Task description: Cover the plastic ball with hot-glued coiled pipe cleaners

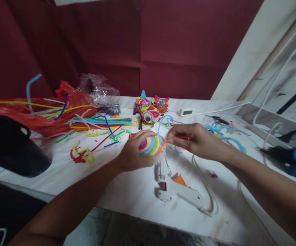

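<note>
A round piece of coiled pipe cleaners (151,146), with pink, white, blue and yellow rings, is held from the left by my left hand (134,150), its fingers wrapped round the edge. An orange pipe cleaner (161,149) lies along the right side of the coil. My right hand (186,138) pinches the orange strand at the coil's upper right, with a red-orange length showing between its fingers. Just below the coil, a white glue gun (177,191) with an orange trigger rests on the table.
Decorated colourful pieces (151,116) stand at the back centre. To the left are bundled pipe cleaners (104,122), a red bag (73,97) and a black container (11,147). A small white display (186,112) and blue strands (233,140) lie right; a cable loops beside the glue gun.
</note>
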{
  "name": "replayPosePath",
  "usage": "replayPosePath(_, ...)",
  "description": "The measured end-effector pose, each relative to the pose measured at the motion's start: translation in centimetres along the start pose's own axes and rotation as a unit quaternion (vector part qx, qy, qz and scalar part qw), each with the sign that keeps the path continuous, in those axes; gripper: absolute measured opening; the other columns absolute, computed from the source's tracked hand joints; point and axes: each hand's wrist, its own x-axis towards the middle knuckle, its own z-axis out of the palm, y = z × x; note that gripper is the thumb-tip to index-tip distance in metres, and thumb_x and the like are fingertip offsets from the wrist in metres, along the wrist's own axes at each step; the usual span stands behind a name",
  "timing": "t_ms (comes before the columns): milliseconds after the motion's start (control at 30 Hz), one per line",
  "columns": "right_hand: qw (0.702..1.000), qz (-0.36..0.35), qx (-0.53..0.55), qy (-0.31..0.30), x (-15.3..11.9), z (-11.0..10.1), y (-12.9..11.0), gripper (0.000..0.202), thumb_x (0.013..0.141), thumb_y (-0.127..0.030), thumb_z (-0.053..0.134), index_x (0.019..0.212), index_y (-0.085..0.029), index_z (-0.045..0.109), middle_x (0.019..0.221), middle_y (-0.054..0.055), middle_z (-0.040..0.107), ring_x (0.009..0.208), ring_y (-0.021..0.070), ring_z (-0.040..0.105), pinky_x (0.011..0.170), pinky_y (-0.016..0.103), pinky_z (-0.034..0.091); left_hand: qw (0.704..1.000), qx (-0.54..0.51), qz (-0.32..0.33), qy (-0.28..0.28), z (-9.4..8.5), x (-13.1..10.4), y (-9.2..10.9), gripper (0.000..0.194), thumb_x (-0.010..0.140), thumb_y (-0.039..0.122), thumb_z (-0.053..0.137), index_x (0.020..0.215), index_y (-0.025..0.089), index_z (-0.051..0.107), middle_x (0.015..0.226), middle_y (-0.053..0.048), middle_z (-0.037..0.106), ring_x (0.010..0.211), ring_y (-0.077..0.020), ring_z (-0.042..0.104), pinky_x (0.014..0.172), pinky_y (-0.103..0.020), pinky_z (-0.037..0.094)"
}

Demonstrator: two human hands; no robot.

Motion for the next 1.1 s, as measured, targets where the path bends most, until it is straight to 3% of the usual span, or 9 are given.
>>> replayPosePath(167, 0.995, -0.053, -0.040, 0.069, -1.6, -0.6, 0.0, 0.023, 0.101, -0.042, 0.069, 0.096, -0.021, 0.078, 0.089, 0.004, 0.080, 0.078, 0.0202, 0.074, 0.069, 0.031, 0.055, 0.999, 0.024, -0.005, 0.023, -0.2, 0.2, -0.3, 0.065, 0.067, 0.024, 0.075, 0.132, 0.023, 0.069, 0.139, -0.009, 0.077, 0.131, -0.0328, 0.074, 0.117, -0.046, 0.061)
replayPosePath(267, 0.970, -0.119, -0.120, 0.172, -3.6, -0.7, -0.7, 0.016, 0.105, -0.036, 0.068, 0.104, -0.021, 0.075, 0.102, 0.008, 0.079, 0.094, 0.0230, 0.077, 0.083, 0.034, 0.059, 0.999, 0.025, 0.018, 0.036, -0.4, 0.2, -0.6, 0.064, 0.069, 0.025, 0.075, 0.133, 0.023, 0.068, 0.138, -0.009, 0.078, 0.130, -0.0314, 0.075, 0.116, -0.044, 0.062)
replayPosePath(333, 0.955, -0.136, -0.169, 0.200, -5.3, -0.3, -1.5, 0.009, 0.108, -0.028, 0.065, 0.106, -0.022, 0.071, 0.100, 0.008, 0.077, 0.093, 0.0216, 0.076, 0.084, 0.033, 0.060, 0.998, 0.029, 0.024, 0.046, -0.5, 0.2, -0.8, 0.064, 0.070, 0.025, 0.074, 0.134, 0.022, 0.067, 0.140, -0.009, 0.077, 0.132, -0.0310, 0.074, 0.117, -0.043, 0.061)
replayPosePath(500, 0.971, -0.122, -0.201, 0.030, -10.2, 2.7, -2.4, 0.020, 0.113, -0.033, 0.053, 0.111, -0.024, 0.071, 0.096, 0.007, 0.078, 0.083, 0.0212, 0.078, 0.072, 0.032, 0.067, 0.995, 0.062, 0.017, 0.071, -0.9, 0.4, -1.0, 0.065, 0.072, 0.026, 0.074, 0.137, 0.021, 0.067, 0.145, -0.011, 0.075, 0.138, -0.0328, 0.070, 0.121, -0.046, 0.058)
replayPosePath(600, 0.968, -0.093, -0.233, -0.031, -12.4, 4.8, -1.4, 0.032, 0.102, -0.035, 0.069, 0.128, -0.017, 0.072, 0.114, 0.017, 0.081, 0.095, 0.0303, 0.082, 0.077, 0.040, 0.071, 0.993, 0.080, 0.006, 0.085, -1.0, 0.5, -1.1, 0.066, 0.073, 0.029, 0.074, 0.137, 0.020, 0.067, 0.147, -0.013, 0.073, 0.139, -0.0334, 0.070, 0.122, -0.046, 0.057)
replayPosePath(733, 0.966, -0.003, -0.235, -0.112, -13.6, 6.4, -0.2, 0.056, 0.089, -0.016, 0.069, 0.145, -0.012, 0.068, 0.132, 0.022, 0.078, 0.111, 0.0350, 0.080, 0.091, 0.046, 0.071, 0.990, 0.100, -0.002, 0.101, -1.0, 0.5, -1.3, 0.064, 0.074, 0.031, 0.073, 0.137, 0.020, 0.067, 0.145, -0.012, 0.074, 0.136, -0.0335, 0.072, 0.120, -0.045, 0.059)
replayPosePath(867, 0.960, 0.067, -0.223, -0.157, -13.1, 7.1, -1.0, 0.069, 0.085, -0.002, 0.055, 0.153, -0.011, 0.063, 0.143, 0.023, 0.072, 0.119, 0.0330, 0.077, 0.100, 0.044, 0.067, 0.989, 0.104, -0.008, 0.106, -1.0, 0.7, -1.6, 0.062, 0.076, 0.035, 0.071, 0.136, 0.018, 0.068, 0.144, -0.015, 0.074, 0.136, -0.0359, 0.072, 0.121, -0.049, 0.058)
replayPosePath(967, 0.946, 0.110, -0.244, -0.185, -12.2, 7.6, -2.2, 0.079, 0.080, -0.001, 0.057, 0.159, -0.007, 0.057, 0.147, 0.025, 0.068, 0.124, 0.0356, 0.073, 0.104, 0.045, 0.065, 0.989, 0.097, -0.013, 0.112, -0.9, 0.8, -1.9, 0.061, 0.077, 0.037, 0.070, 0.134, 0.019, 0.068, 0.142, -0.014, 0.076, 0.135, -0.0365, 0.072, 0.121, -0.051, 0.058)
replayPosePath(1100, 0.938, 0.116, -0.285, -0.162, -11.3, 8.1, -3.0, 0.079, 0.076, -0.001, 0.059, 0.154, -0.008, 0.063, 0.128, 0.023, 0.076, 0.110, 0.0375, 0.076, 0.096, 0.048, 0.068, 0.988, 0.086, -0.023, 0.126, -0.7, 0.9, -2.6, 0.059, 0.077, 0.040, 0.070, 0.133, 0.023, 0.068, 0.142, -0.011, 0.076, 0.137, -0.0353, 0.071, 0.122, -0.050, 0.056)
